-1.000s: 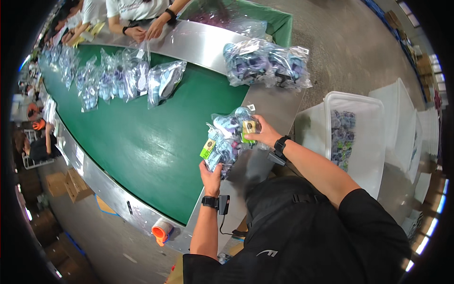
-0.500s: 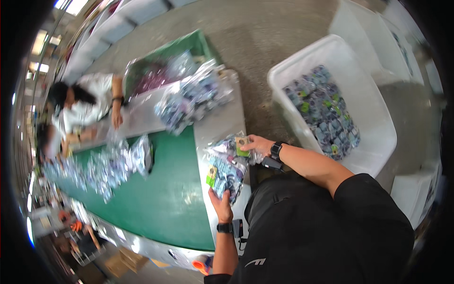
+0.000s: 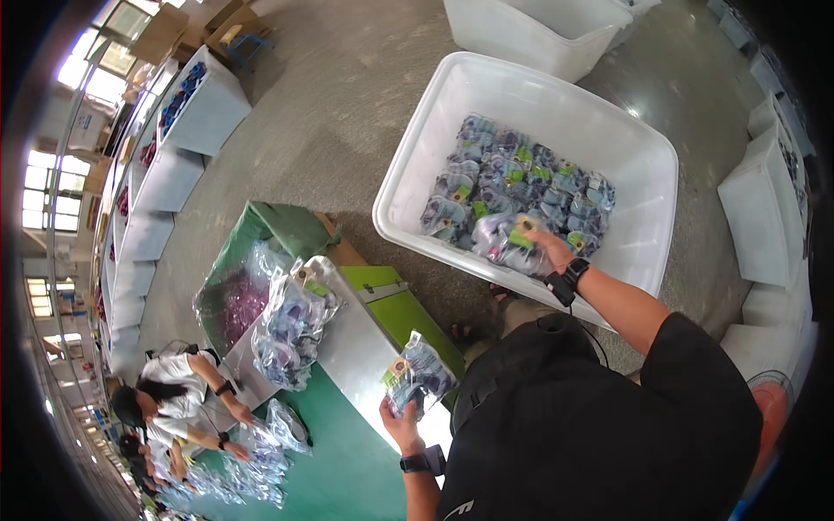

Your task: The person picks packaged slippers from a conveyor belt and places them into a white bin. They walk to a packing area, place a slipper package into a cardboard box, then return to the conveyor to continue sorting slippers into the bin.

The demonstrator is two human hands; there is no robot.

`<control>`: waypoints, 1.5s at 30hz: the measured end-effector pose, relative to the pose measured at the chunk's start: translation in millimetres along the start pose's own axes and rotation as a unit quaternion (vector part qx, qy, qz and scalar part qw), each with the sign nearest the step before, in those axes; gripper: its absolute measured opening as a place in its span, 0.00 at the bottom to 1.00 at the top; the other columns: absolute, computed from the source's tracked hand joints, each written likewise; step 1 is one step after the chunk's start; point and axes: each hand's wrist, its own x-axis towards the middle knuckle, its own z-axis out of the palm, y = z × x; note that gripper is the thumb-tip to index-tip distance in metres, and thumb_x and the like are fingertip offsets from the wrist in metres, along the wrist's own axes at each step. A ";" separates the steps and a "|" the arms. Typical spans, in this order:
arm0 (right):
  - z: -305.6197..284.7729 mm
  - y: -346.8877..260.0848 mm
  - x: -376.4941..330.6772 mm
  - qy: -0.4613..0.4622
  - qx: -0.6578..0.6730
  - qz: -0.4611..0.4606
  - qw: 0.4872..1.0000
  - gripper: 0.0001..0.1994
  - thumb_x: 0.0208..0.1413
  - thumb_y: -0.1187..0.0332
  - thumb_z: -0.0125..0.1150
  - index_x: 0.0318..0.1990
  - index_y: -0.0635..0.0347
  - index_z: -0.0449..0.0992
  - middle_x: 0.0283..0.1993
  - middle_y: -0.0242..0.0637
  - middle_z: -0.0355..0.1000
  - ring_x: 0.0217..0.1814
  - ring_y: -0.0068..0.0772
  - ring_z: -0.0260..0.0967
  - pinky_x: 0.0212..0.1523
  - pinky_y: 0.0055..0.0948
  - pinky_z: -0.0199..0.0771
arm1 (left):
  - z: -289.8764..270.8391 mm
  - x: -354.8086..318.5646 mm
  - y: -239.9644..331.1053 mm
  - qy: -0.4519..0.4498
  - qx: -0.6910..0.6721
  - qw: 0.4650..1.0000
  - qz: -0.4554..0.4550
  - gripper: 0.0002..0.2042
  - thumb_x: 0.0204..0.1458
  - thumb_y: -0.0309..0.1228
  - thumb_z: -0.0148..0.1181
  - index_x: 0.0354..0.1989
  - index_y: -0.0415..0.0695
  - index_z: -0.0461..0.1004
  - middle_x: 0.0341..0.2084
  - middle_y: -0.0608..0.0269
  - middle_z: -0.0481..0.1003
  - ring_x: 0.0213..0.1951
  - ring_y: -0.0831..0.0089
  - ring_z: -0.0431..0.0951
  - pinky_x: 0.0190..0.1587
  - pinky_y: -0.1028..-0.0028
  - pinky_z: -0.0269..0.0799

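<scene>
My right hand (image 3: pixel 552 252) is closed on a clear plastic bag (image 3: pixel 502 240) of what look like blue-grey shoes, with a green-and-tan tag under the fingers. It is inside the white bin (image 3: pixel 556 94), low over rows of similar bagged shoes (image 3: pixel 512 165). Beside the conveyor, my left hand (image 3: pixel 401 425) grips the lower edge of another tagged bag of shoes (image 3: pixel 426 369), above the metal table end (image 3: pixel 347 334). Part of each hand's grip is hidden by the bags.
A heap of bagged shoes (image 3: pixel 294 326) lies on the table by a green-lined container (image 3: pixel 282 227). More bags lie along the green conveyor belt (image 3: pixel 334 443), where a co-worker (image 3: pixel 178 391) handles them. Other white bins (image 3: pixel 530 30) stand beyond mine.
My right hand has swung from the table to the white bin, carrying a bag. My left hand still holds its bag beside the table. The view has turned rightward.
</scene>
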 end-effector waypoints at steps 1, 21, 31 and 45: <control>-17.8 -7.2 -0.7 0.049 0.026 0.007 0.998 0.20 0.55 0.60 0.61 0.54 0.58 0.73 0.49 0.36 0.75 0.47 0.31 0.76 0.50 0.35 0.77 | 1.6 0.2 1.9 0.008 0.008 1.000 -0.007 0.30 0.45 0.22 0.64 0.58 0.33 0.59 0.48 0.54 0.70 0.48 0.67 0.73 0.52 0.70 0.70; -12.5 0.7 59.4 -0.089 -0.238 0.197 0.947 0.30 0.55 0.49 0.63 0.56 0.61 0.67 0.49 0.42 0.69 0.49 0.37 0.72 0.43 0.39 0.78 | 85.0 14.3 81.3 -0.080 0.048 0.996 0.009 0.28 0.46 0.20 0.61 0.59 0.32 0.60 0.48 0.54 0.72 0.48 0.69 0.74 0.52 0.72 0.70; 48.9 -48.0 11.4 -0.255 -0.374 0.088 0.887 0.33 0.52 0.49 0.67 0.60 0.56 0.66 0.52 0.39 0.71 0.51 0.31 0.72 0.44 0.35 0.79 | 218.0 31.9 129.5 -0.308 -0.035 0.949 -0.049 0.26 0.48 0.21 0.58 0.58 0.32 0.62 0.47 0.54 0.73 0.47 0.69 0.75 0.53 0.70 0.71; -128.6 -47.9 -21.6 0.126 -0.188 0.011 0.974 0.30 0.45 0.70 0.72 0.57 0.65 0.67 0.45 0.38 0.74 0.41 0.28 0.75 0.34 0.32 0.77 | 158.2 68.7 53.0 -0.164 -0.092 0.967 -0.173 0.19 0.61 0.34 0.55 0.58 0.41 0.64 0.48 0.53 0.72 0.46 0.61 0.75 0.47 0.63 0.74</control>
